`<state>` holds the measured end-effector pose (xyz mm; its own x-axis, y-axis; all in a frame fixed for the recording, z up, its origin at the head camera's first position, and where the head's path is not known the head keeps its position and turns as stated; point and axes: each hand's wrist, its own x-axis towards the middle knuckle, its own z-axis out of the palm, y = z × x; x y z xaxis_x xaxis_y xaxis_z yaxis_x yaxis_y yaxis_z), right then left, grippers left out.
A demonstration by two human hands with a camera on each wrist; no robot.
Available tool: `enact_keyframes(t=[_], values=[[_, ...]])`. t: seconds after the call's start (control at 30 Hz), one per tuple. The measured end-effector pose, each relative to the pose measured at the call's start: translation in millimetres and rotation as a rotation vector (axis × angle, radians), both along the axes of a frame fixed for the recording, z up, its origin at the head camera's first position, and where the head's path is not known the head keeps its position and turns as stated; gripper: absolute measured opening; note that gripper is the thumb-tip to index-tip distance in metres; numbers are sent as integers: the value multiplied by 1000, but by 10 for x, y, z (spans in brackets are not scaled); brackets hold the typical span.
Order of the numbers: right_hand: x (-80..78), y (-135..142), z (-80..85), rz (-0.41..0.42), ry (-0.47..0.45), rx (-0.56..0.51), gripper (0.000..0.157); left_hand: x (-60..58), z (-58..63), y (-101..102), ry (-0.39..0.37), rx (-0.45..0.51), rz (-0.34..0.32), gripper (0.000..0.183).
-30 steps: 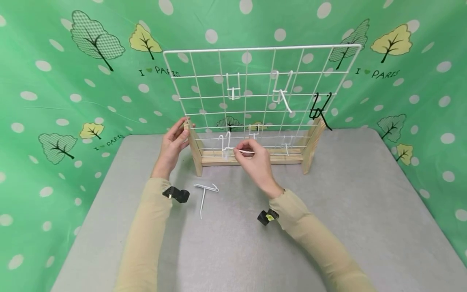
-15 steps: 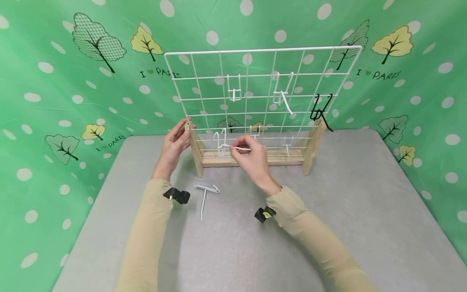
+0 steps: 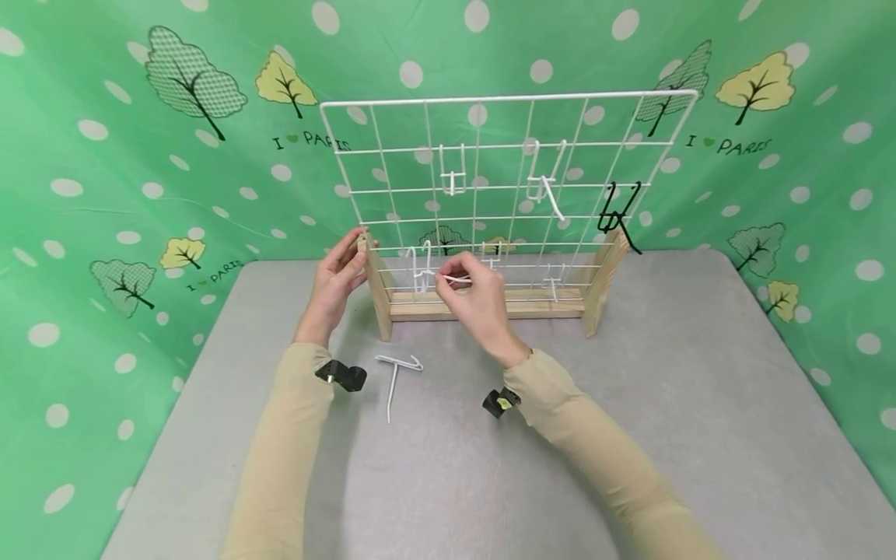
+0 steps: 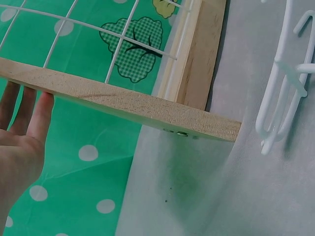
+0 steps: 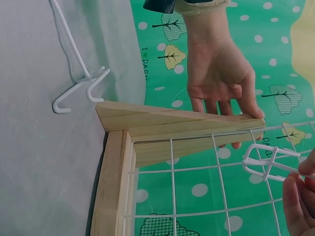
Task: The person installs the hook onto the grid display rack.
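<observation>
My right hand (image 3: 481,307) pinches the stem of a white wire hook (image 3: 421,274) between thumb and fingertips. In the right wrist view the bent prongs of this hook (image 5: 266,160) overlap the grid wires near the left post. The white wire grid panel (image 3: 507,98) stands upright in a wooden base. With its thumb in front and fingers behind, my left hand (image 3: 329,294) holds the upper end of the left wooden post (image 3: 379,299). Another white hook (image 3: 393,393) lies on the table before the stand, to the left.
Several white hooks hang on the grid, among them one at upper left (image 3: 453,181) and one at upper right (image 3: 553,198). A black hook (image 3: 619,220) hangs by the right wooden post (image 3: 603,284). Behind the grey table (image 3: 700,389) is a green dotted cloth (image 3: 210,202).
My right hand has moved slightly left and up with the hook, toward the left post. My left hand keeps its hold on the post.
</observation>
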<state>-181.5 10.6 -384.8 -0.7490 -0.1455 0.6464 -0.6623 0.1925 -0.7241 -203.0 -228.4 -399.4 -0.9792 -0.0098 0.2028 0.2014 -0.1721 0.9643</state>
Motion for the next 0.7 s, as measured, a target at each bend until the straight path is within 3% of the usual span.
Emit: enact_keyframes(t=[0.3,0.7], values=[[-88,-45,-45,-35,32,25,7,-13,-14,-8,3,0,-5,43],[-95,-85,-78,-88,143,46,8,-4,-19,-17,-1,-37,0,43]])
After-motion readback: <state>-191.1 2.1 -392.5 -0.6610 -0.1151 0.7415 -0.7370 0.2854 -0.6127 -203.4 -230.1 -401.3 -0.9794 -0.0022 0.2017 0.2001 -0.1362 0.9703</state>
